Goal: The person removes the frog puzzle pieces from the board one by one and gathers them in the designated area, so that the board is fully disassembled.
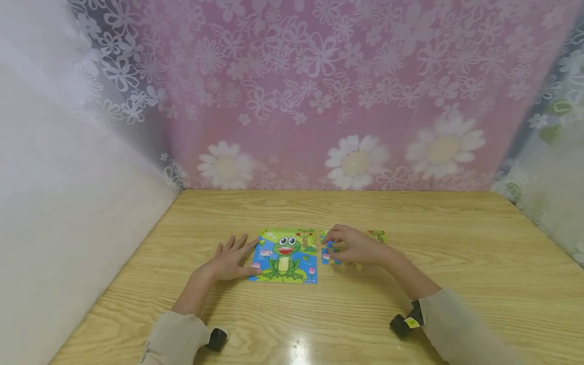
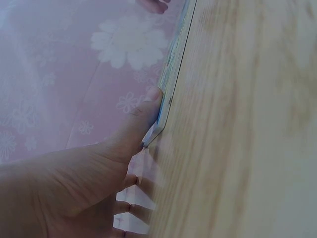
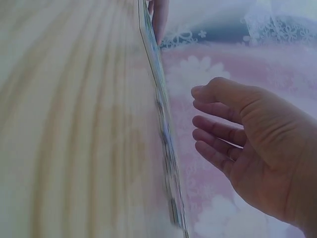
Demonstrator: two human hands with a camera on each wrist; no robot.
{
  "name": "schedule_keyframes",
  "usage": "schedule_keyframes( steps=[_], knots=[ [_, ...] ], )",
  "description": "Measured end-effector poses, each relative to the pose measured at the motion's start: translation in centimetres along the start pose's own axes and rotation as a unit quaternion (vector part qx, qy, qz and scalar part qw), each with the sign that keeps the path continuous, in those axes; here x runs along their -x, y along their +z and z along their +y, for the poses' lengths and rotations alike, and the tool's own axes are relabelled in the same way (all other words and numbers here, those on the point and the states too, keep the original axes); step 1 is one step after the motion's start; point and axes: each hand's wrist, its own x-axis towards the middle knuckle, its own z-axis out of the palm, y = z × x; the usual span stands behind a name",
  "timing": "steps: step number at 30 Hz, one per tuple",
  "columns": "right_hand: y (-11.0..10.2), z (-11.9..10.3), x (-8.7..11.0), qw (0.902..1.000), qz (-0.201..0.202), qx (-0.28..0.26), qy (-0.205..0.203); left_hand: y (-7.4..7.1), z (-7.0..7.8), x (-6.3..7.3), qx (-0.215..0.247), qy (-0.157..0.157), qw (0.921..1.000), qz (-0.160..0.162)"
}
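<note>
A square frog puzzle (image 1: pixel 285 256) lies flat on the table, a green frog against blue and green. My left hand (image 1: pixel 230 261) rests at its left side with spread fingers, the thumb on its lower left part. From the left wrist view, the thumb (image 2: pixel 148 101) lies on the board's edge. Just right of the puzzle are loose puzzle pieces (image 1: pixel 325 256), partly hidden under my right hand (image 1: pixel 358 246). That hand hovers over them with fingers loosely bent. In the right wrist view, nothing shows between its thumb and fingers (image 3: pixel 218 129).
The wooden table (image 1: pixel 292 314) extends around the puzzle and pieces. Behind it hangs a pink flowered curtain (image 1: pixel 292 101), and a pale cloth (image 1: pixel 91 177) closes off the left side. More picture pieces (image 1: pixel 377 235) show beyond the right wrist.
</note>
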Motion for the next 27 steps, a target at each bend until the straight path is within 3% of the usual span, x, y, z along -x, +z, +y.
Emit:
schedule_keyframes(
  steps=[12, 18, 27],
  knots=[
    [2.1, -1.3, -3.9, 0.9986, -0.038, 0.032, 0.016, -0.3, 0.4, 0.1, -0.007, -0.006, 0.9999, -0.006],
    [3.0, -1.9, -4.3, 0.9956, -0.049, 0.055, 0.058, -0.3, 0.5, 0.2, -0.006, -0.004, 0.9999, -0.008],
    [3.4, -2.2, -4.5, 0.9928, -0.038, 0.08, 0.08, -0.1, 0.1, 0.0, -0.012, -0.007, 0.9999, -0.004]
  ],
)
